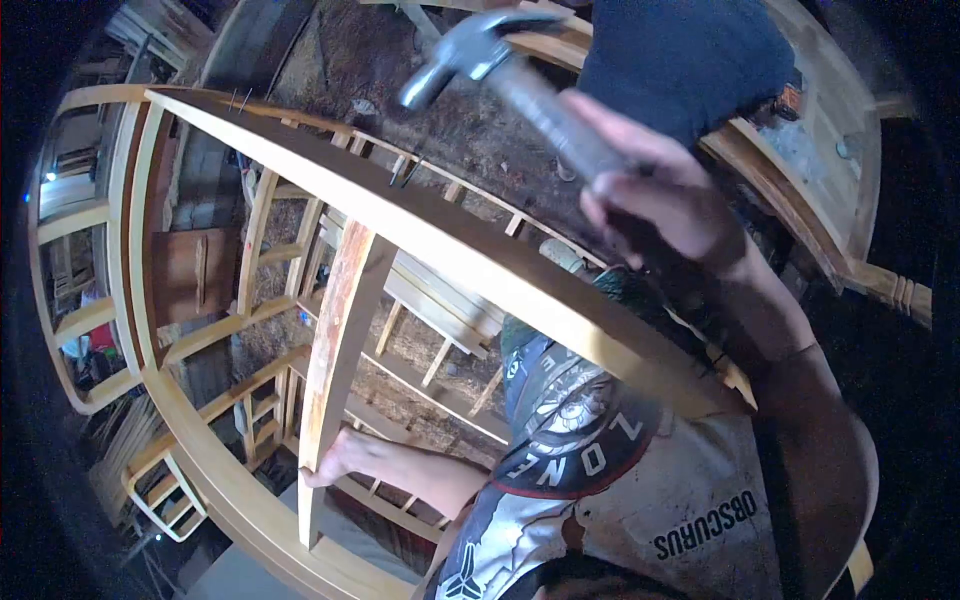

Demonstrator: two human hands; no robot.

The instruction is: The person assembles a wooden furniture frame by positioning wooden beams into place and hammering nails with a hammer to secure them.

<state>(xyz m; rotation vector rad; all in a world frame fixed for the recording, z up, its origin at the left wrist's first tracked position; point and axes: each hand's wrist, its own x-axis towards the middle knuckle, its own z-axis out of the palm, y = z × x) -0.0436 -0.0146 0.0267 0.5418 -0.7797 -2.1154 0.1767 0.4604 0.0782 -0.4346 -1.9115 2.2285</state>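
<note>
My right hand (655, 185) is wrapped around the dark handle of a claw hammer (470, 60), raised above a long wooden rail (430, 235). The hammer is slightly blurred, its metal head toward the upper left and apart from the wood. Thin nails (405, 172) stick up from the rail's upper face. A rough-edged wooden crosspiece (340, 310) meets the rail's underside and runs down to another rail (230, 475). Low on that crosspiece, my left hand (335, 458) is closed around it, some fingers hidden behind the wood.
More slatted wooden frames (270, 250) stand below and to the left. Pale boards (440, 305) lie behind the crosspiece, over ground strewn with shavings. At the top right is dark cloth (680, 60) beside a curved wooden frame (790, 215).
</note>
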